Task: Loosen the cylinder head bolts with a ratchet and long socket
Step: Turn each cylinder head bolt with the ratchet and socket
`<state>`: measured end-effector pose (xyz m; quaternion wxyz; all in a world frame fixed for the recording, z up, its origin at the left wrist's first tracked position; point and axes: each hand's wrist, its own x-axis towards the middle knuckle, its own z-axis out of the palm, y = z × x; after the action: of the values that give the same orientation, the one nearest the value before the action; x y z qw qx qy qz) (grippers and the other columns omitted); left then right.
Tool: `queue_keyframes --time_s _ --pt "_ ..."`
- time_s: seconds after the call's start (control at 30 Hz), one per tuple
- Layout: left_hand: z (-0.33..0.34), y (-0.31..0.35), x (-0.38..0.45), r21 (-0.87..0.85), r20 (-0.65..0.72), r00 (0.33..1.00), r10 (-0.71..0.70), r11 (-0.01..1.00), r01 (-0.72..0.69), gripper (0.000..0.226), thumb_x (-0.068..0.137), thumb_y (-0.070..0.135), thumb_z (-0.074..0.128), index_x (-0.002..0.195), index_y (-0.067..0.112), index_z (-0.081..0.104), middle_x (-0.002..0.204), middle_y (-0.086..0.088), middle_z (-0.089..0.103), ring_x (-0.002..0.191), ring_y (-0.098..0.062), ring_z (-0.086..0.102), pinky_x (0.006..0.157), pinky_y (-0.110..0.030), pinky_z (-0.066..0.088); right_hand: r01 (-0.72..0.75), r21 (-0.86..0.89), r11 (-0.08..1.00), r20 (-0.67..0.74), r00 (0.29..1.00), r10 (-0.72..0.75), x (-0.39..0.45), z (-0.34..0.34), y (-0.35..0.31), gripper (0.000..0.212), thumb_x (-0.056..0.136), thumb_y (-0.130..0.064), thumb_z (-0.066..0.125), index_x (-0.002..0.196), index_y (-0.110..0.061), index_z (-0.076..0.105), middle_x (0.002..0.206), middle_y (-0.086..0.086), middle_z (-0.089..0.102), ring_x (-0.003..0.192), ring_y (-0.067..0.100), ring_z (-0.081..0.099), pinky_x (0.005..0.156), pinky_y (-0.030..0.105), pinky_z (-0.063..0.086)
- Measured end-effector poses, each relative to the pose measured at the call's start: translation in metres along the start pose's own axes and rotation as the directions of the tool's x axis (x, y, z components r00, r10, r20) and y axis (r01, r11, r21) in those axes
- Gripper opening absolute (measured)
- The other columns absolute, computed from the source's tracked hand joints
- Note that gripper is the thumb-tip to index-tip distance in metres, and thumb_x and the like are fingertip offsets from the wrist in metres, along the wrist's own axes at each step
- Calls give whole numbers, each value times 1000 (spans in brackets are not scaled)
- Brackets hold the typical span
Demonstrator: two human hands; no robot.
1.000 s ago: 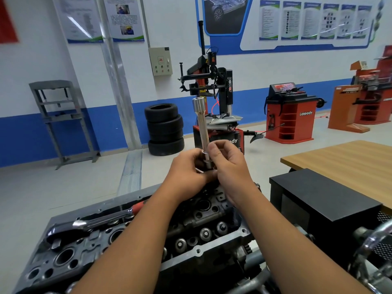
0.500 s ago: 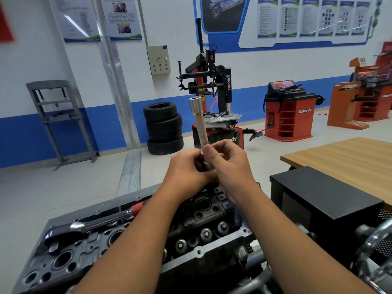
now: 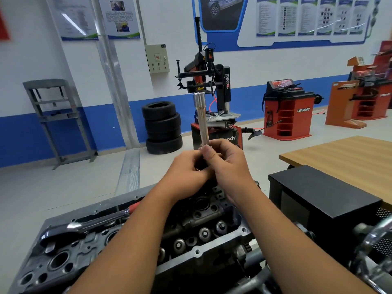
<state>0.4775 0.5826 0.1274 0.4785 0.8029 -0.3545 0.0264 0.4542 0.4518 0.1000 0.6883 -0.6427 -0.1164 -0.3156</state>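
So the long socket (image 3: 201, 117) is still gripped upright by both the left hand (image 3: 186, 172) and the right hand (image 3: 228, 164), barely moved since a second ago, while the ratchet (image 3: 84, 224) is left lying on the engine (image 3: 212, 247), so no bolts are being loosened yet.

Auto workshop, tyre changer (image 3: 206, 85), stacked tyres (image 3: 162, 127)

Grey cast-metal cylinder head (image 3: 89, 257) serves as the work surface, its bores and valve springs exposed. Chrome ratchet with a red grip (image 3: 89, 222) lies flat along its far-left edge.

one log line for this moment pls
both hands: left hand, right hand grip long socket upright | ratchet idle on cylinder head
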Motion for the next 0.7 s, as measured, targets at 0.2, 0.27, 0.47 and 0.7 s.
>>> queue_keyframes --time_s 0.2,0.27,0.47,0.7 --pt "2 1 0 -5 -55 998 -27 1000 27 29 88 5 81 116 11 76 104 -9 80 102 -26 76 95 -50 60 -21 26 999 29 999 20 -1 3 -2 14 88 -45 68 90 -33 73 87 -7 75 84 8 72 75 26 58" --pt "1 1 0 -2 -87 996 -30 1000 30 34 83 7 86 114 18 79 101 -6 80 100 -25 76 92 -50 61 -18 18 1000 2 1000 18 -1 2 -2 29 77 -54 74 89 -29 70 83 -5 74 79 10 71 74 30 60" --pt "-1 -1 -1 -95 -21 1000 3 996 -5 24 92 -7 73 114 1 73 106 -13 79 104 -25 76 93 -39 62 -19 21 1000 15 1000 18 -1 2 -5 25 95 -44 55 86 -34 76 84 -5 75 85 12 73 76 28 61" --pt "-1 -1 -1 -63 -91 996 -10 998 4 36 83 9 88 116 14 76 104 -6 80 101 -23 77 91 -46 63 -23 15 1000 17 1000 23 -2 1 -5 17 85 -53 71 87 -36 71 87 -4 76 84 13 76 72 30 62"
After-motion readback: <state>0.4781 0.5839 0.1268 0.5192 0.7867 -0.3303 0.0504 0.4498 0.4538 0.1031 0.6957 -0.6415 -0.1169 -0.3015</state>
